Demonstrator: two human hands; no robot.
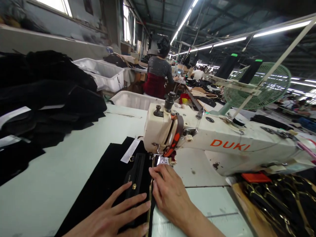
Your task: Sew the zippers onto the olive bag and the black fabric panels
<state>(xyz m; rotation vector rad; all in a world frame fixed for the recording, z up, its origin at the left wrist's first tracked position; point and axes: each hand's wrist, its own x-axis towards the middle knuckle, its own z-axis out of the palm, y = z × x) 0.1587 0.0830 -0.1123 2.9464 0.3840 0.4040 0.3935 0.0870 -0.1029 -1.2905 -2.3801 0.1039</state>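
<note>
A black fabric panel (103,184) lies on the pale table, its far right edge under the head of a white sewing machine (209,138). A gold-toothed zipper (150,189) runs along the panel's right edge up to the needle area. My left hand (120,214) rests flat on the panel with fingers spread, beside a black zipped pocket (135,174) with a gold pull. My right hand (170,191) has its fingers closed together on the zipper edge just in front of the presser foot. A white tag (130,151) lies on the panel's far part.
A tall pile of black fabric pieces (49,98) covers the left of the table. White plastic bins (103,74) stand beyond. At right sit black zippers with gold teeth (283,200) and a red object (256,177). A green fan (261,85) and a seated co-worker (159,69) are farther off.
</note>
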